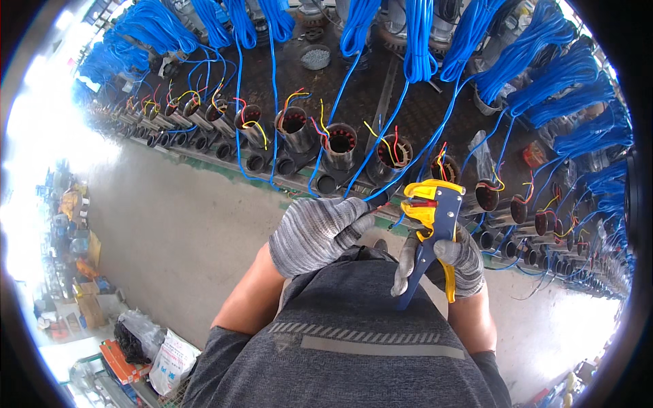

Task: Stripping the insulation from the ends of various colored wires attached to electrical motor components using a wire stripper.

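My right hand [464, 262], in a grey striped knit glove, grips a wire stripper [435, 221] with dark blue and yellow handles. The tool stands upright with its yellow jaws at the top, beside the row of motor tubes. My left hand [320, 231], gloved alike, has its fingers and thumb pinched on a blue cable [403, 175] just left of the stripper. The cable's end is partly hidden by the fingers. Beyond my hands stand steel motor tubes, the nearest being one stator tube [394, 153] with red, yellow and blue wires rising from its mouth.
Several coiled blue cable bundles [420, 47] lie along the far side of the dark workbench [333, 88], with leads trailing to the tubes. A bowl of small grey parts [315, 58] sits among them. A white sack [173, 364] and orange boxes [122, 362] are at lower left.
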{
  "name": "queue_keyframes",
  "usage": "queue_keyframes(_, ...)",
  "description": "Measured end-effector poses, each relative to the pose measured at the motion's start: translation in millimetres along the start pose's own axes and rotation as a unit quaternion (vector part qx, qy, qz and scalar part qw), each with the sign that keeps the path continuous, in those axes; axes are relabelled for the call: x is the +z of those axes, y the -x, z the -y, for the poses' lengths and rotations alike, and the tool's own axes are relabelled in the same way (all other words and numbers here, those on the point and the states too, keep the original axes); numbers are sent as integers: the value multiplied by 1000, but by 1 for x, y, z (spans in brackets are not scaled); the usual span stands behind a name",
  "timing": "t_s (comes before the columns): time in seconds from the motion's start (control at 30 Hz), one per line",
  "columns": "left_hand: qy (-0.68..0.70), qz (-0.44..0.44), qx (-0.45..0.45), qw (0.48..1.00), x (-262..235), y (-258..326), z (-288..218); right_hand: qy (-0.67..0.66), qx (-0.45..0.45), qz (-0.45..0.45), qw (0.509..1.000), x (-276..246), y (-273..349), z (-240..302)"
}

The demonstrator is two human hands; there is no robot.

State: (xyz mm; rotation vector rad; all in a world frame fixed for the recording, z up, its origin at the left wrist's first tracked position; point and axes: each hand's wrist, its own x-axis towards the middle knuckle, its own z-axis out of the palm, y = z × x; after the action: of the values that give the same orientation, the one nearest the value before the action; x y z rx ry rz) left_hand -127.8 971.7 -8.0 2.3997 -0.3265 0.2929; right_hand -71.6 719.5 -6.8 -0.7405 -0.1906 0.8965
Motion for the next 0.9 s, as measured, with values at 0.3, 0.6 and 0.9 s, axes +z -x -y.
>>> queue_keyframes(0.3, -3, 15, 48, 999, -2, 3, 2, 79, 109, 15, 991, 4, 2, 3)
queue_keyframes(0.6, -18, 8, 60, 998, -2, 4, -3, 100, 150, 39, 983, 5, -1, 7)
queue_keyframes(0.9, -19, 21, 49, 998, -2, 3, -5, 112, 125, -50, 984, 4, 2, 1)
